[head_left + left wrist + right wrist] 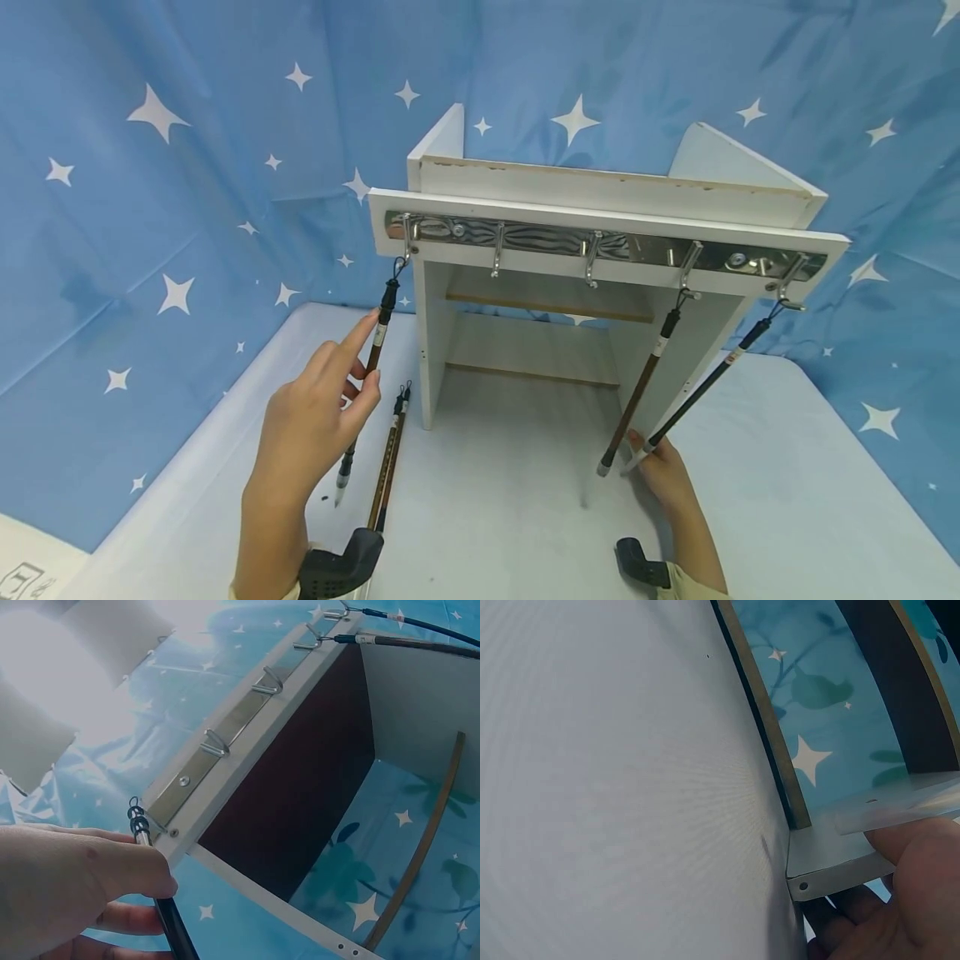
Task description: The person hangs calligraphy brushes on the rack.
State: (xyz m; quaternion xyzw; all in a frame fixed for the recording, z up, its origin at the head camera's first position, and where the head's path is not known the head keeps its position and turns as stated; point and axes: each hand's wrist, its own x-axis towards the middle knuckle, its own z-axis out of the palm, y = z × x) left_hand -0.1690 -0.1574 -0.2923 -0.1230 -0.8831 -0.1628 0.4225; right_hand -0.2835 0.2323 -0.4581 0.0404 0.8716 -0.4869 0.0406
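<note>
One white shelf (525, 185) stands ahead; the right hand (664, 477) grips its right panel (697, 333), low down. Nearer the brush (379, 335), the left hand (318, 417) pinches its upper shaft between thumb and fingers. The brush lies just right of the palm, slanting from lower left up to its loop (400, 267) at the leftmost hook (407, 237).

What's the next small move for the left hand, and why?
Probably ease the loop of the held brush fully onto the leftmost hook before letting go. The left hand holds the brush with its loop right at that hook, but the views don't settle whether it has caught.
</note>
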